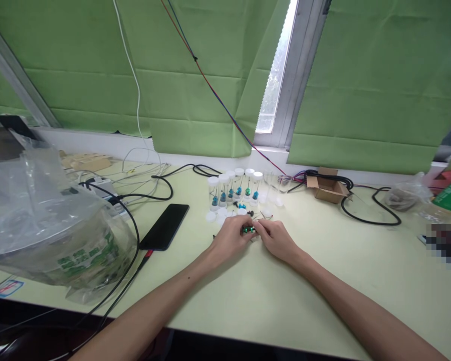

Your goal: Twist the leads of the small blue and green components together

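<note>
My left hand and my right hand meet over the pale green table, fingers pinched together on a small green part held between them. Just beyond stands a row of several clear vials with white caps, each with a small blue or green part inside. Loose white caps and a small blue part lie in front of the vials.
A black phone lies left of my hands with a cable attached. A large clear plastic bag fills the left side. Black cables and a small cardboard box sit at the back right. Green blinds cover the window.
</note>
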`<action>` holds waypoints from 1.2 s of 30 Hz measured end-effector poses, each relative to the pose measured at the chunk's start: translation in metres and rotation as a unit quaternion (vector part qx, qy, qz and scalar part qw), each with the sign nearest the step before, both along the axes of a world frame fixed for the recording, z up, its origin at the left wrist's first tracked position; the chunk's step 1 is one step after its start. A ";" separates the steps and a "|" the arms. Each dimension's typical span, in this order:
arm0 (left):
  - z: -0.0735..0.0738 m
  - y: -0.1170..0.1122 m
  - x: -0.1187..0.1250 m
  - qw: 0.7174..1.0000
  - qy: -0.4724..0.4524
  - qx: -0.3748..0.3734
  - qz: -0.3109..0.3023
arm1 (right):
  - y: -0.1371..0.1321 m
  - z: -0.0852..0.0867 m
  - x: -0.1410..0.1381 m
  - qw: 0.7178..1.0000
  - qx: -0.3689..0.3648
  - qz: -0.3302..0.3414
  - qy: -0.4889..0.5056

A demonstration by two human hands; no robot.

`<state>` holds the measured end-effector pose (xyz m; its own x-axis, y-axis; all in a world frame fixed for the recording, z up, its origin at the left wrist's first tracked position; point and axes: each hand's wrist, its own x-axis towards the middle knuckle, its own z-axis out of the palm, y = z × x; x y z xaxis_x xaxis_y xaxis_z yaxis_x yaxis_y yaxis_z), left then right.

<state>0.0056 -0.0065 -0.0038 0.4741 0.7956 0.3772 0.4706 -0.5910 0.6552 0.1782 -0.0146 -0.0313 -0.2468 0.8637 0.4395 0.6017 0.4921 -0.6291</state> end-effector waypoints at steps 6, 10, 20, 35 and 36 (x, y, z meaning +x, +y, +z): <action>-0.001 0.001 0.000 1.000 -0.011 -0.011 -0.010 | -0.001 0.003 -0.001 1.000 -0.010 0.008 0.009; 0.001 0.001 -0.001 1.000 -0.013 -0.006 0.006 | -0.004 0.003 -0.002 1.000 -0.013 -0.017 0.022; 0.002 0.000 -0.001 1.000 0.006 0.013 0.021 | -0.004 0.003 0.000 0.999 -0.018 0.022 0.017; 0.002 0.000 -0.001 1.000 -0.011 -0.006 0.005 | -0.003 0.003 -0.002 1.000 -0.011 -0.008 0.013; 0.003 0.000 -0.001 1.000 -0.015 -0.004 0.009 | -0.004 0.003 -0.002 1.000 -0.014 -0.012 0.019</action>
